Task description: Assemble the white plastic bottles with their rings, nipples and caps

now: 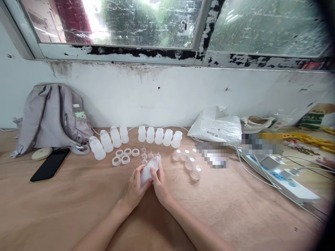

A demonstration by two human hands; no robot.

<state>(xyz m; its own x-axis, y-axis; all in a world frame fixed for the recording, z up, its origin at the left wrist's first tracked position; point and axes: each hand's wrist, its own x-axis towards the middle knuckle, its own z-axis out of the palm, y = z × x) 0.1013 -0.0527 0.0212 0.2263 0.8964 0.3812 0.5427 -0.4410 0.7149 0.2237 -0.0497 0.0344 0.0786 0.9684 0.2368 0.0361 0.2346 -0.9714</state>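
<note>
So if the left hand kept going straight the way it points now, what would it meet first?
Beyond the bottle in its grasp, the left hand would likely meet the right hand first, though the exact depth line is hard to judge.

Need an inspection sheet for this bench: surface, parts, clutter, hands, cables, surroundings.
Surface: brown tabletop, small dark mark near right.
Parts: four topped bottles, five open bottles, five rings, teats, clear caps.
Clutter: backpack, phone, round pale object, plastic bag; some items blurred.
Hands: left hand and right hand hold one white bottle.
Cables: white cables loop beside plugged-in power strip.
Surroundings: scuffed wall, peeling window frame; another person's hand far right.
</note>
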